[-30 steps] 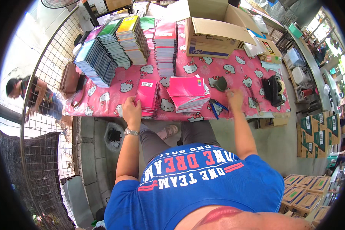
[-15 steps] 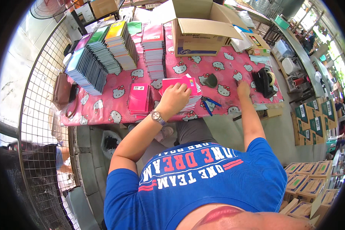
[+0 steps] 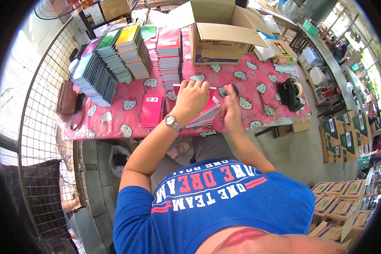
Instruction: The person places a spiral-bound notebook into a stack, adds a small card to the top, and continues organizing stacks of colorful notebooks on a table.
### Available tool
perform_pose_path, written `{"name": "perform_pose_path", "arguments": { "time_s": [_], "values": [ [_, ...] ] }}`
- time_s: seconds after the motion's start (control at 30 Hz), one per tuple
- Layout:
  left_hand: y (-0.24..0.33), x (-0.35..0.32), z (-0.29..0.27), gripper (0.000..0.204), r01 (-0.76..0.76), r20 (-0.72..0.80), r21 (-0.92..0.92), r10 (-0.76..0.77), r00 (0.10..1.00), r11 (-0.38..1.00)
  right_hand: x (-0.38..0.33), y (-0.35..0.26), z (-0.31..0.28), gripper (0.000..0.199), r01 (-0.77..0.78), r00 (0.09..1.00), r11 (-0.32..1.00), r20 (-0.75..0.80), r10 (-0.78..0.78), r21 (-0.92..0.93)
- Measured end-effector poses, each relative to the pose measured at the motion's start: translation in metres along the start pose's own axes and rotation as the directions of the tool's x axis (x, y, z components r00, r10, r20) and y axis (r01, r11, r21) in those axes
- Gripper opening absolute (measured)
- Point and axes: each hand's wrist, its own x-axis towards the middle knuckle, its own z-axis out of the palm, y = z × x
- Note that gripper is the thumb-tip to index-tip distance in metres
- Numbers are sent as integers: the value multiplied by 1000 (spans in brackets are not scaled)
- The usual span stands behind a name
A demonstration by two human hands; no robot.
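My left hand [image 3: 192, 98], with a watch at its wrist, curls its fingers over a pink notebook [image 3: 212, 91] at the top of a loose, fanned stack of notebooks [image 3: 205, 115]. White punched edges of that stack face right. Just right of the stack is my right hand [image 3: 231, 111], smeared by motion, so its grip is unclear. Behind its fingers a dark green cup [image 3: 235, 89] shows only in part. To the left lies a low pile of pink spiral notebooks [image 3: 152, 111]. A dark wire coil [image 3: 266, 108] rests on the tablecloth farther right.
Tall notebook stacks, blue [image 3: 94, 80], green [image 3: 114, 57], yellow [image 3: 133, 51] and pink-topped [image 3: 169, 57], line the table's left and back. An open cardboard box [image 3: 218, 44] stands at the back. A black tape dispenser [image 3: 288, 95] sits near the right edge of the pink patterned tablecloth [image 3: 129, 103].
My right hand has swung left from beside the coil to the loose stack. The top notebook under my left hand has shifted and tilted. The pliers are now out of sight.
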Motion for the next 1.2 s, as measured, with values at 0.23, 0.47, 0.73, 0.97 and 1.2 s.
{"name": "perform_pose_path", "arguments": {
  "time_s": [0.23,0.47,0.73,0.97,1.2],
  "values": [
    [-2,2,6,13,-2,-75,-32,0,997,999,25,-25,-11,40,-80,991,993,118,70,85],
    [3,-6,-3,13,-64,-29,-97,62,998,993,58,-47,-35,21,313,914,944,302,-270,-104],
    [2,-5,-5,13,-60,-47,-117,54,997,991,52,-45,-34,24,302,906,949,339,-255,-93],
    [10,-4,-5,22,-40,-68,-101,33,997,994,49,-52,-39,32,207,894,969,428,-131,-136],
    [6,-6,-9,26,-42,21,-64,44,999,997,61,-77,-42,38,215,857,951,509,-76,-220]
  ]
}}
